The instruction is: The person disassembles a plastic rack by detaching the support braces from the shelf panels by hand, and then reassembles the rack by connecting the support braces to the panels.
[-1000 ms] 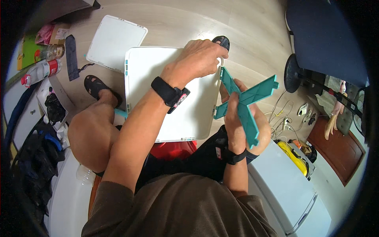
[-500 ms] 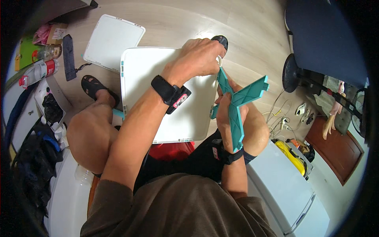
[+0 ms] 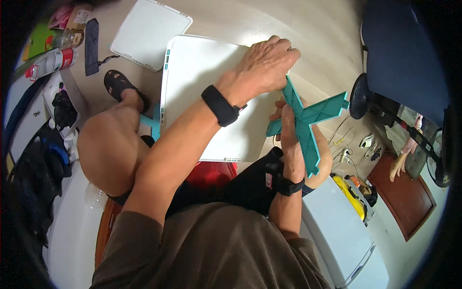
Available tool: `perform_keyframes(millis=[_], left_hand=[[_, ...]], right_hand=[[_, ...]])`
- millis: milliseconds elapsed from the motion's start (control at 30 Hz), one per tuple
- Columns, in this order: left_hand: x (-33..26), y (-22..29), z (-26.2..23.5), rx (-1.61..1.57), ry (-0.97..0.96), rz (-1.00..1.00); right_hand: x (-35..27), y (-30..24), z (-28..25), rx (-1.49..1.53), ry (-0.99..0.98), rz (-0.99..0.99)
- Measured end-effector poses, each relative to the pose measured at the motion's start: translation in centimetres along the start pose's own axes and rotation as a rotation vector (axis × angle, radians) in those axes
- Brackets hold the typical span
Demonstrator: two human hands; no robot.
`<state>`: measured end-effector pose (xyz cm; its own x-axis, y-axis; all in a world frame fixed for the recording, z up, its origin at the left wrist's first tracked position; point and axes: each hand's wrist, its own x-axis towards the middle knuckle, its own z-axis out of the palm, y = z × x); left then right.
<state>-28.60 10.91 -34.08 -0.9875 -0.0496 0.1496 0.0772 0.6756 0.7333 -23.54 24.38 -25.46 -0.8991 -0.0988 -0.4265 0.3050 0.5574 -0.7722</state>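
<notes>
Wrapping around the green cross (image 3: 304,115) near its middle, the right hand (image 3: 288,126) is clamped on it. The cross is by the right side of the white panel (image 3: 231,127). It looks light, stiff and smooth, so it may slip. Its thin ends might snap, so the middle seems best to hold. Farther off, the left hand (image 3: 264,65) curls over the panel's far right corner; its fingertips are hidden, so I can't tell what they pinch. Beyond, another white panel (image 3: 151,33) lies on the floor (image 3: 231,19).
</notes>
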Motion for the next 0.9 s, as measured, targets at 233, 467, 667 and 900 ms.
perform_keyframes(millis=[233, 467, 667, 900], left_hand=[[-4.4, 1.2, -3.7, -0.201, 0.196, -0.080], [-12.7, -0.6, -10.1, 0.002, 0.532, -0.311], [-17.9, -2.5, -12.2, -0.526, 0.513, -0.942], [-19.2, -4.1, -9.8, -1.005, 0.256, -0.860]], right_hand=[[-0.9, 1.5, -1.1, -0.277, 0.014, -0.108], [-3.2, -1.3, -1.7, -0.415, 0.050, 0.141], [-2.3, 0.9, -1.9, -0.507, -0.084, 0.037], [-1.4, 5.7, -1.7, -0.365, -0.140, 0.023]])
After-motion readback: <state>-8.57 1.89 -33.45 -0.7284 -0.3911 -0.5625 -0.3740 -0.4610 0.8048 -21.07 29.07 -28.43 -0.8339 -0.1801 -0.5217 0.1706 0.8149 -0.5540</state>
